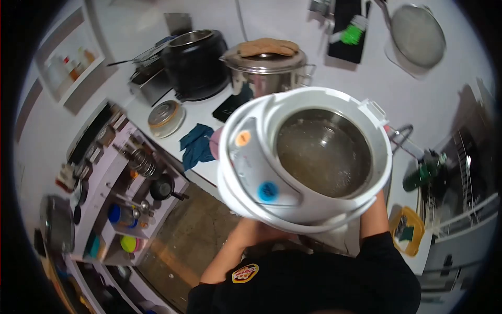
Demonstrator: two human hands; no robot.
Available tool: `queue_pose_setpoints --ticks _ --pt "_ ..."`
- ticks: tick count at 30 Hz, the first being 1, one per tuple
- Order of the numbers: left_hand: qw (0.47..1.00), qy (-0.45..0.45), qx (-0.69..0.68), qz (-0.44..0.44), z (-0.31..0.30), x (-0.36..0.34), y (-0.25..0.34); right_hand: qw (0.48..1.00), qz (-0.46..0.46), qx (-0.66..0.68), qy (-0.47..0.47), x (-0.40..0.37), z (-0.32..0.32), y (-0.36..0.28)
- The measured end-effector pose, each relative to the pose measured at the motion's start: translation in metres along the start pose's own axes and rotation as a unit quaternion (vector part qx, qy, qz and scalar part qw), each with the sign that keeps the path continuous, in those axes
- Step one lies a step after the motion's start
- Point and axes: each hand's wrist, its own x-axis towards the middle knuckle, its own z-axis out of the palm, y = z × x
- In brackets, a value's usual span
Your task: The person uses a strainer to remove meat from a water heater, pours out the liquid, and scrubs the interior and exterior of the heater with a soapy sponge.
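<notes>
A white electric hot water pot (308,214) without a lid fills the middle of the view, tilted a little and seen from above. Cloudy water stands in its metal inner vessel (324,152). Its front panel carries an orange and a blue sticker. My left hand (261,234) supports it from below on the left, with the fingers hidden under the body. On the right, my right forearm (372,217) runs up behind the pot and the hand is almost wholly hidden; only a bit of finger shows at the far rim.
Behind the pot, the white counter (141,112) bears a steel stockpot (266,68) with a glove on its lid, a black cooker (196,65), a blue cloth (197,146) and a glass lidded bowl (166,118). Right are a faucet (401,135), yellow basket (413,235) and green bottle (423,175).
</notes>
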Motion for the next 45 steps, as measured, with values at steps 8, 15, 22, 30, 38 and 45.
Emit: queue_pose_setpoints --ticks 8,15,22,30,38,45 --pt "0.995 0.026 0.067 0.069 0.007 0.057 -0.047 0.999 0.025 0.012 0.042 -0.023 -0.01 0.006" --pt "0.997 0.038 0.053 0.031 0.022 0.048 -0.066 0.998 0.039 0.028 0.039 -0.029 -0.02 0.003" --pt "0.997 0.05 0.052 0.023 0.032 0.023 -0.072 0.997 0.057 0.032 0.031 -0.052 -0.017 0.007" --pt "0.997 0.069 0.044 -0.007 -0.005 -0.033 -0.072 0.99 0.117 0.062 -0.052 -0.049 0.052 0.051" --pt "0.99 0.077 0.028 -0.116 -0.099 -0.148 -0.087 0.963 0.174 0.147 -0.147 -0.065 0.18 0.141" --pt "0.959 0.106 0.044 -0.26 -0.218 -0.266 -0.103 0.941 0.193 0.205 -0.186 -0.079 0.283 0.217"
